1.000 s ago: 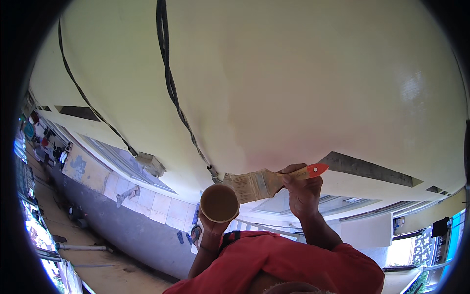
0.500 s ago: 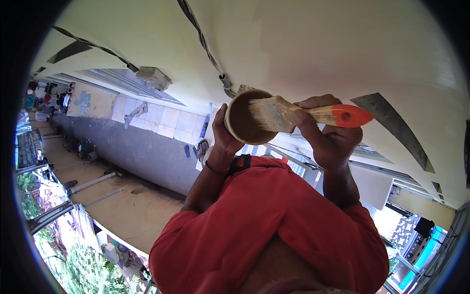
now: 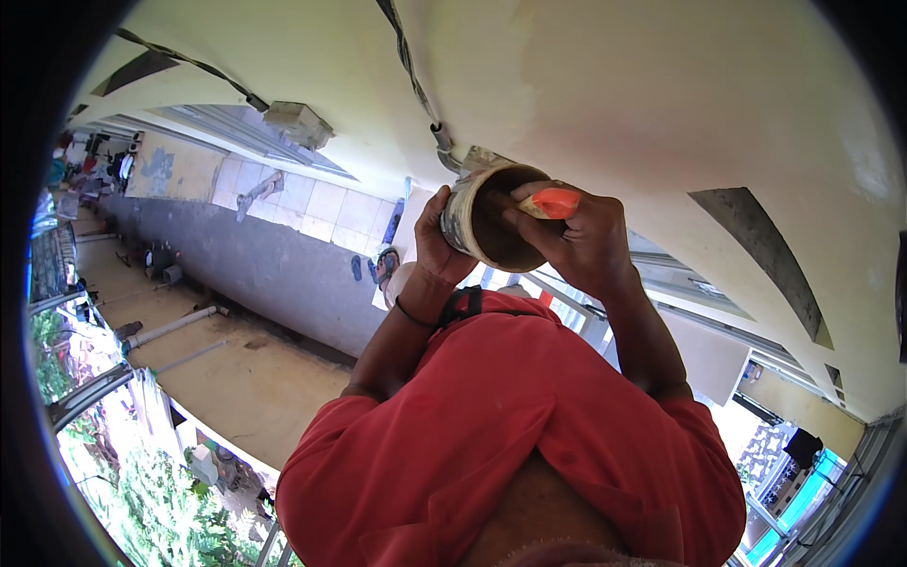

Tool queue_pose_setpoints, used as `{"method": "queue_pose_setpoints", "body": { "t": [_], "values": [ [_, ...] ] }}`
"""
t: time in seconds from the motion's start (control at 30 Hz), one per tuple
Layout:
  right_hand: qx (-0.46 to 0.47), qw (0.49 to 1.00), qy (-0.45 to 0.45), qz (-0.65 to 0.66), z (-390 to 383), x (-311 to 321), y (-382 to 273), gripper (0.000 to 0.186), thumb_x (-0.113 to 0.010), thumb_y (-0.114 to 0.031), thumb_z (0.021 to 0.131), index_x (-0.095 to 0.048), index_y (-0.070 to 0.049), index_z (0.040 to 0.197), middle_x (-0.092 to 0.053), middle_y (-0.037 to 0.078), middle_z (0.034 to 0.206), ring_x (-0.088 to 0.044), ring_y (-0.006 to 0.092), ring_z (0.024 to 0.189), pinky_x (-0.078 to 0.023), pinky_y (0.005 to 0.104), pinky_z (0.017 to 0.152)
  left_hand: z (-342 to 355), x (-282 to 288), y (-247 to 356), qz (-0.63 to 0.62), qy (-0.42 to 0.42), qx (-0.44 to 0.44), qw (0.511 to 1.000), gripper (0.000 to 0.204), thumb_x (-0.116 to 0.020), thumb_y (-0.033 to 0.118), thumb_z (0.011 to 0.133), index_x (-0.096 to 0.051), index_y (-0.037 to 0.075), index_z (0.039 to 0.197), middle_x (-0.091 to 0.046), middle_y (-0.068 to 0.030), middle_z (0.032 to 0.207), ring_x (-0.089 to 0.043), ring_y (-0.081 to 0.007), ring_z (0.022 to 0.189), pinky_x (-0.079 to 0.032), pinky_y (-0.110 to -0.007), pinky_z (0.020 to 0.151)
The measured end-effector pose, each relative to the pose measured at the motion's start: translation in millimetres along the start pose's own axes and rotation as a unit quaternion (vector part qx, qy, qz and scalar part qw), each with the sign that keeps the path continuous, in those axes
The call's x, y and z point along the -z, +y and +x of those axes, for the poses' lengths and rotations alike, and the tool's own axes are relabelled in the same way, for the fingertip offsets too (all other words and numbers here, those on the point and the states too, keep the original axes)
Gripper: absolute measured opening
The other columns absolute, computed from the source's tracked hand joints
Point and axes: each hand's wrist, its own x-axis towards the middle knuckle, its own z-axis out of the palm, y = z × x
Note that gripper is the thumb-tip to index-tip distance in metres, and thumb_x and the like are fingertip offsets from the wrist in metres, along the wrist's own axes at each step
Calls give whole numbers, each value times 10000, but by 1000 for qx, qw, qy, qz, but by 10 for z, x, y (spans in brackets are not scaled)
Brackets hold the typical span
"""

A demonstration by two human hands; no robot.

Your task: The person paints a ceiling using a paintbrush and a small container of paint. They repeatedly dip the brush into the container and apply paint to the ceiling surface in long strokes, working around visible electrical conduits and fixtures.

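Observation:
My left hand (image 3: 437, 248) is wrapped round the side of a round, paint-stained container (image 3: 457, 219), tilted so that its mouth faces up toward me. With my right hand (image 3: 595, 244) I grip a paintbrush (image 3: 552, 203) by its handle, whose end is orange-red. The brush points down into the container, and its bristles are hidden behind my fingers and in the shadow inside. Some fingertips of my right hand reach past the container's rim.
A pale wall (image 3: 605, 85) rises close in front, with a twisted cable (image 3: 401, 61) and a grey box (image 3: 300, 124) on it. A dark curved patch (image 3: 761, 255) marks the wall at right. Far below at left lie a grey floor (image 3: 265, 274) and sandals (image 3: 385, 266).
My right hand has moved left and turned, bringing the brush from the container's mouth down into it. The container has shifted slightly right and tilted more, still in my left hand.

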Motion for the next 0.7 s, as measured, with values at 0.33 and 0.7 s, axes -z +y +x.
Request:
{"method": "queue_pose_setpoints", "body": {
  "t": [0.33,0.7],
  "values": [
    [-73,978,99,169,-94,289,-84,216,-923,-69,916,-815,4,1088,-828,55,959,-762,110,833,-608,273,727,-48,17,17,2,31,-12,999,640,-544,475,1135,-581,-13,1547,-661,-226,1521,-624,-378,1433,-469,-572,1250],
    [54,989,110,84,-265,218,-106,168,-900,-57,925,-794,-14,1049,-810,137,1017,-809,218,900,-634,336,791,-64,210,-32,39,84,-29,995,622,-546,479,1127,-617,-2,1516,-696,-207,1488,-662,-385,1388,-494,-592,1218]
  ]
}}
